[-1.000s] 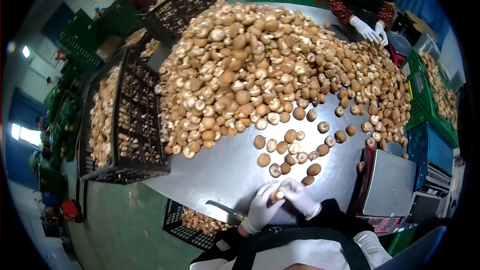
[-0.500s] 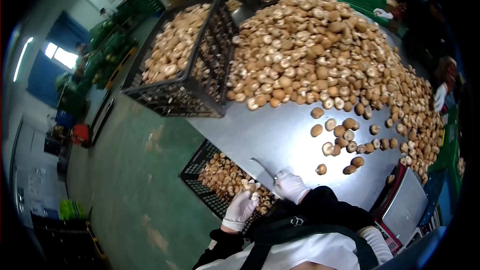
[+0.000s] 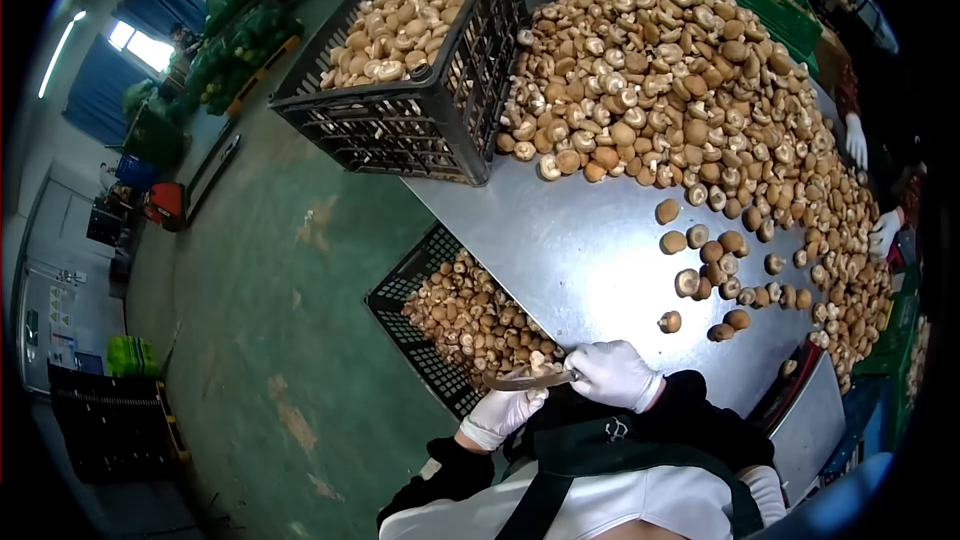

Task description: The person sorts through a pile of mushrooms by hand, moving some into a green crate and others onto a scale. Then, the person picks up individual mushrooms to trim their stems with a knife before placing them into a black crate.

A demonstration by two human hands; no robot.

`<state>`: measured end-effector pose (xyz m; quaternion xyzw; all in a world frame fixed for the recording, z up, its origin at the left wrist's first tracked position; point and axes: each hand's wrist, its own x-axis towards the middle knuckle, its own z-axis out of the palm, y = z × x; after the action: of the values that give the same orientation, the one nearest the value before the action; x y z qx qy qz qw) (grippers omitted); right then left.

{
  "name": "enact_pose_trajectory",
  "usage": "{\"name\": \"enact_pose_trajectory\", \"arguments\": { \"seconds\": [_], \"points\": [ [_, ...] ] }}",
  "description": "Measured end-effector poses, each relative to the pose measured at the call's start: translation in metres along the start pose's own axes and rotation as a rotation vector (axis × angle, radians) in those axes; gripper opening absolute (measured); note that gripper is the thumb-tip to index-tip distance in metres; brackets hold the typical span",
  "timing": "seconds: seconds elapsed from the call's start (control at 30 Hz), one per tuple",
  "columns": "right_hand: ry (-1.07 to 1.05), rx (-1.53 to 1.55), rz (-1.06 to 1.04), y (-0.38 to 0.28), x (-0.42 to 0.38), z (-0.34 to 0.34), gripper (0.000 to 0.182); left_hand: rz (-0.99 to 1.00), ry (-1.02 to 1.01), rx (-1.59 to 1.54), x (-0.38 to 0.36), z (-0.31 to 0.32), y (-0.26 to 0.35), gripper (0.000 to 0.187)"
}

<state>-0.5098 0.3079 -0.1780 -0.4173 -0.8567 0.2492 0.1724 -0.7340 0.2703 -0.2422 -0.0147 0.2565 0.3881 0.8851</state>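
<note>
In my gloved right hand (image 3: 612, 376) is a knife with a curved blade (image 3: 520, 381), its blade pointing left across my other hand. My gloved left hand (image 3: 503, 414) is closed around a mushroom (image 3: 538, 363), partly hidden by the blade and fingers. Both hands are close together at the near edge of the metal table (image 3: 560, 260). Just beyond and below them, a black crate (image 3: 418, 365) holds many mushrooms (image 3: 470, 310). Several loose mushrooms (image 3: 687, 283) lie on the table to the right of my hands.
A large mushroom pile (image 3: 690, 90) covers the table's far side. Beside it stands a full black crate (image 3: 400, 130). A scale (image 3: 815, 420) sits at right, and a green crate (image 3: 770, 5) is behind. Co-workers' gloved hands (image 3: 857, 142) show at the pile's right edge.
My right hand has swung the knife from above the table edge down across the mushroom in my left hand. The hands are closer together. The view has shifted slightly.
</note>
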Motion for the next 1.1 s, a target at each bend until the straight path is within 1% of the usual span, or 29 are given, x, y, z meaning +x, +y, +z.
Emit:
{"name": "enact_pose_trajectory", "arguments": {
  "seconds": [0.07, 0.1, 0.13, 0.27, 0.33, 0.37, 0.43, 0.47, 0.5, 0.53, 0.57, 0.6, 0.63, 0.7, 0.73, 0.77, 0.83, 0.87, 0.9, 0.93, 0.97, 1.03, 1.1],
  "points": [
    [-0.059, -0.115, -0.032, -0.001, 0.003, 0.002, 0.019, -0.013, 0.041, 0.131, -0.010, 0.006, 0.003, 0.033],
    [-0.061, -0.113, -0.033, -0.003, 0.005, 0.002, 0.019, -0.018, 0.062, 0.196, -0.014, 0.010, 0.003, 0.037],
    [-0.072, -0.132, -0.033, -0.004, 0.007, 0.001, 0.020, -0.011, 0.072, 0.175, -0.017, 0.015, 0.004, 0.040],
    [-0.070, -0.121, -0.047, -0.006, 0.014, -0.001, 0.017, 0.035, 0.081, 0.246, -0.021, 0.028, 0.006, 0.040],
    [-0.060, -0.094, -0.040, 0.002, 0.015, 0.003, 0.018, 0.113, 0.067, 0.300, -0.024, 0.033, 0.007, 0.038],
    [-0.048, -0.069, -0.030, 0.009, 0.016, 0.007, 0.019, 0.112, 0.067, 0.299, -0.024, 0.038, 0.010, 0.038],
    [-0.007, 0.028, 0.098, 0.043, 0.011, 0.016, 0.020, 0.160, 0.121, 0.407, -0.026, 0.051, 0.018, 0.034],
    [-0.041, -0.052, 0.137, 0.063, 0.003, 0.016, 0.020, 0.213, 0.136, 0.411, -0.026, 0.053, 0.018, 0.034],
    [-0.074, -0.134, 0.173, 0.070, 0.005, 0.008, 0.021, 0.216, 0.133, 0.413, -0.024, 0.049, 0.018, 0.034],
    [-0.075, -0.134, 0.170, 0.071, 0.006, 0.002, 0.021, 0.271, 0.194, 0.506, -0.023, 0.041, 0.017, 0.035],
    [-0.075, -0.103, 0.235, 0.068, 0.002, -0.008, 0.020, 0.319, 0.259, 0.598, -0.023, 0.036, 0.015, 0.037],
    [-0.075, -0.073, 0.304, 0.062, -0.002, -0.017, 0.018, 0.323, 0.289, 0.682, -0.023, 0.035, 0.016, 0.038],
    [-0.078, -0.072, 0.313, 0.056, -0.004, -0.020, 0.018, 0.313, 0.288, 0.680, -0.019, 0.032, 0.012, 0.038],
    [-0.041, 0.085, 0.292, 0.040, -0.002, -0.021, 0.017, 0.623, 0.272, 0.944, -0.005, 0.029, 0.003, 0.040],
    [-0.019, 0.135, 0.261, 0.035, -0.002, -0.014, 0.018, 0.633, 0.297, 0.971, -0.001, 0.034, 0.001, 0.043],
    [-0.055, 0.146, 0.288, 0.024, 0.000, -0.012, 0.020, 0.625, 0.284, 0.978, 0.000, 0.032, 0.002, 0.043],
    [-0.022, 0.246, 0.353, 0.013, 0.000, -0.001, 0.021, 0.606, 0.285, 1.204, 0.001, 0.024, 0.001, 0.043],
    [-0.002, 0.322, 0.428, 0.010, 0.002, 0.001, 0.023, 0.557, 0.317, 1.223, 0.000, 0.022, 0.002, 0.044],
    [0.027, 0.399, 0.506, 0.011, 0.003, 0.004, 0.026, 0.510, 0.269, 1.024, 0.000, 0.021, 0.003, 0.043],
    [0.095, 0.336, 0.466, 0.027, 0.000, 0.026, 0.028, 0.418, 0.283, 0.865, -0.001, 0.021, 0.006, 0.044],
    [0.047, 0.229, 0.499, 0.040, -0.001, 0.038, 0.038, 0.318, 0.300, 0.712, -0.001, 0.023, 0.010, 0.044],
    [0.225, 0.047, 0.413, 0.058, -0.007, 0.069, 0.047, 0.212, 0.314, 0.579, -0.002, 0.040, 0.013, 0.044],
    [0.273, -0.091, 0.323, 0.063, -0.006, 0.075, 0.051, 0.161, 0.314, 0.542, 0.007, 0.034, 0.013, 0.041]
  ]
}}
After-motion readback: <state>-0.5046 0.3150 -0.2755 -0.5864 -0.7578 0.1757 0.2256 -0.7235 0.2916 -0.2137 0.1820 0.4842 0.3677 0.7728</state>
